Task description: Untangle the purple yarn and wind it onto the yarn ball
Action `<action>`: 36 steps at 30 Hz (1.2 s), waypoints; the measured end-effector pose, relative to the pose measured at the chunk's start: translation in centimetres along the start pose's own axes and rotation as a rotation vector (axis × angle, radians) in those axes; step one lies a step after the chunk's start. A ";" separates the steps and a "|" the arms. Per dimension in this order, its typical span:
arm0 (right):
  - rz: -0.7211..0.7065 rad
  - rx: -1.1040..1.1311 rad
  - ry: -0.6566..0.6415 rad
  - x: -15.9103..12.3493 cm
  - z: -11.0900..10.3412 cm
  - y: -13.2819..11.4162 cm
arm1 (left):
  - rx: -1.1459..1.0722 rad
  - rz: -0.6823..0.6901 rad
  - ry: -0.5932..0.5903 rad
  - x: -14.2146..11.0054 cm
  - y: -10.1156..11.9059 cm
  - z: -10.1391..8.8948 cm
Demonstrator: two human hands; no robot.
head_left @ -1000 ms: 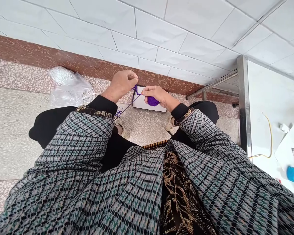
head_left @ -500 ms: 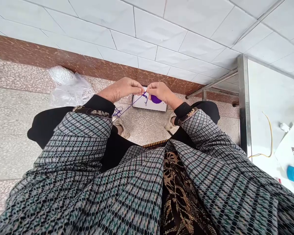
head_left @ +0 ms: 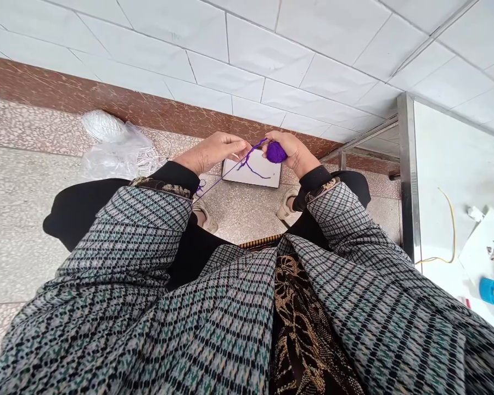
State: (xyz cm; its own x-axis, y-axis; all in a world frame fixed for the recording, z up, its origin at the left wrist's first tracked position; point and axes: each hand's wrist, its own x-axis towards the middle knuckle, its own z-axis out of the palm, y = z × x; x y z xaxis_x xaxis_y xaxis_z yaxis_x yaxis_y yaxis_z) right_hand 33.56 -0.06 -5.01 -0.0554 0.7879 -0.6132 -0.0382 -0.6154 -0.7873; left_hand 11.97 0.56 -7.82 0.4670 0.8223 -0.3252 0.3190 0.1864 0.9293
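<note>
My right hand (head_left: 290,149) is wrapped round a small ball of purple yarn (head_left: 276,153). Across the gap from it, my left hand (head_left: 222,151) pinches the purple yarn strand (head_left: 255,147) between thumb and fingers. The strand spans both hands, and a loose end dangles below it toward the right. Another length runs down and left from the left hand to a small purple tangle (head_left: 200,187) beside my left sleeve. Beneath the hands, a white box or board with a dark edge (head_left: 251,174) lies on the floor.
A white yarn ball (head_left: 102,125) and a clear plastic bag (head_left: 115,156) lie on the floor at left, near the tiled wall (head_left: 247,79). At right stands a metal-framed white table (head_left: 436,164) with a yellow cord (head_left: 453,225) and a blue cap (head_left: 489,291).
My hands have moved apart, the right one shifting rightward. The yarn ball in it now shows more fully, and the strand stretches between the hands with its loose end hanging longer.
</note>
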 end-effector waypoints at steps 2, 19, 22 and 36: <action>-0.017 0.030 0.017 0.2 -0.3 0.1 | 0.044 0.012 -0.105 -0.4 0.2 -0.2; -0.011 -0.096 -0.047 -0.5 1.3 0.5 | 0.062 0.061 0.055 0.3 0.1 0.2; 0.007 -0.138 -0.057 -0.4 1.3 0.6 | 0.068 0.061 0.134 0.5 0.3 -0.1; -0.231 -0.436 -0.100 0.6 0.4 0.8 | -0.193 -0.056 0.073 0.7 0.0 -0.2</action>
State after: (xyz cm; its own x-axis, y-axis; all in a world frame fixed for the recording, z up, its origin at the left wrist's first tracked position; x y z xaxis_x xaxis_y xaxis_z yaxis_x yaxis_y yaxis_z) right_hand 33.06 -0.06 -5.98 -0.1909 0.8835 -0.4278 0.3584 -0.3430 -0.8683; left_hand 12.13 1.22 -8.01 0.3902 0.8431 -0.3700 0.1757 0.3263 0.9288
